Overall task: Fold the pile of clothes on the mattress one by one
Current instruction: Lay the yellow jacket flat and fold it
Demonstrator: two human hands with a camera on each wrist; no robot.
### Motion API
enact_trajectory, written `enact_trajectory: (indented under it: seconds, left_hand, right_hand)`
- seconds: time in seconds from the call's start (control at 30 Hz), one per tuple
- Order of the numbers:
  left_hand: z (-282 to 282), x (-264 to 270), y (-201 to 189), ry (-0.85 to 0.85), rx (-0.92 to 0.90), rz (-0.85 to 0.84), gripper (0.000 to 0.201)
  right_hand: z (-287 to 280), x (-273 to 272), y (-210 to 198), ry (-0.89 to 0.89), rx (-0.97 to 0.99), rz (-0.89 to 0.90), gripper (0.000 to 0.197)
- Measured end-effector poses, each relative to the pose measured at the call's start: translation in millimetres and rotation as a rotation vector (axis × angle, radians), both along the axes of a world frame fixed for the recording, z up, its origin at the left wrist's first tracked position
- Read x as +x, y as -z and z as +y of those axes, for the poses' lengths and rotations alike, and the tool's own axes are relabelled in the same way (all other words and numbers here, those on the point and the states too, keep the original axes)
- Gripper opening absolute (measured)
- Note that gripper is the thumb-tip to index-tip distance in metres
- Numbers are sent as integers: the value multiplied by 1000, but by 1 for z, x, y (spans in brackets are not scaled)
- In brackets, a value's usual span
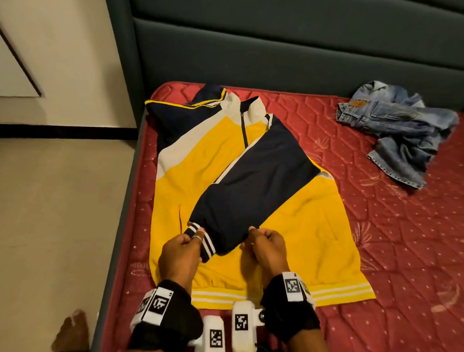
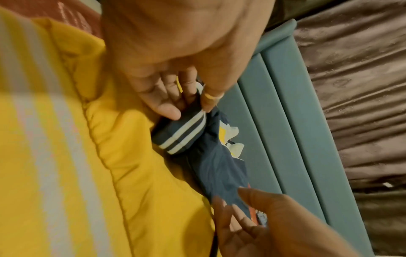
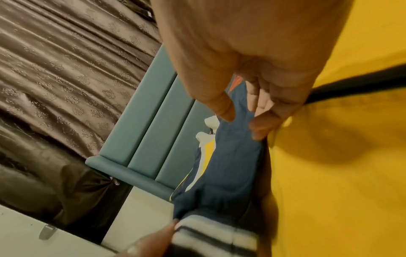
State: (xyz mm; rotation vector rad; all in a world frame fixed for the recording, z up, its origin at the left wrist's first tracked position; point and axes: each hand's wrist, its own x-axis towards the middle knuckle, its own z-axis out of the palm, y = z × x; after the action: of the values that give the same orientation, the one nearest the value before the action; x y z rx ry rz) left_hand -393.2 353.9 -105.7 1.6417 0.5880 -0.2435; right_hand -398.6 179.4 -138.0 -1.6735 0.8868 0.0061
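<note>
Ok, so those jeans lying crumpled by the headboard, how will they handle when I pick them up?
The jeans will probably sag and unfurl, since they lie in loose rumpled folds. The denim looks thick, so likely heavier than the jacket sleeve. Slipping seems unlikely; the weave looks coarse.

My jacket [image 1: 252, 176] feels like matt, fleecy cloth with ribbed cuffs; the mattress [image 1: 381, 233] is quilted fabric, the jeans [image 1: 400, 134] faded denim, the headboard [image 1: 282, 46] smooth padded upholstery.
</note>
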Motion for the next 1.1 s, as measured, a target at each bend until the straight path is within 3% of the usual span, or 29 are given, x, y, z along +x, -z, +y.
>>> enact_trajectory:
  seconds: [0.07,0.17,0.33,0.57,0.77,0.8,0.87,0.93,1.03,1.1]
  left_hand:
    - [0,-6,-2,-55,-51,-122,44]
    - [3,-25,1,-94,-194,-225,38]
    - [7,-38,15,-276,-352,-35,18]
    - [9,-33,10,-237,-374,15,11]
    - [15,-47,17,-333,-352,133,20]
    - [17,-50,15,-308,-283,127,30]
    - [24,-52,5,-185,102,35,51]
    - [30,-49,-20,-30,556,-143,45]
    - [18,-27,-40,327,826,-543,24]
    - [0,0,-25,642,961,-660,38]
  right_hand:
    - [-30,22,10,86,-87,-21,63]
    - [-76,58,12,138,-124,-15,51]
    - [-94,77,-1,-1,-63,79,36]
    - [-86,69,-14,-107,-429,65,41]
    - [-86,68,-11,-118,-324,26,32]
    - [-86,66,-10,-125,-308,-5,30]
    - [-86,62,-7,-157,-289,-50,30]
    - [-86,60,-7,-192,-327,-79,32]
    - [-84,63,-14,-233,-637,-144,35]
    - [-75,71,-20,-384,-825,-266,43]
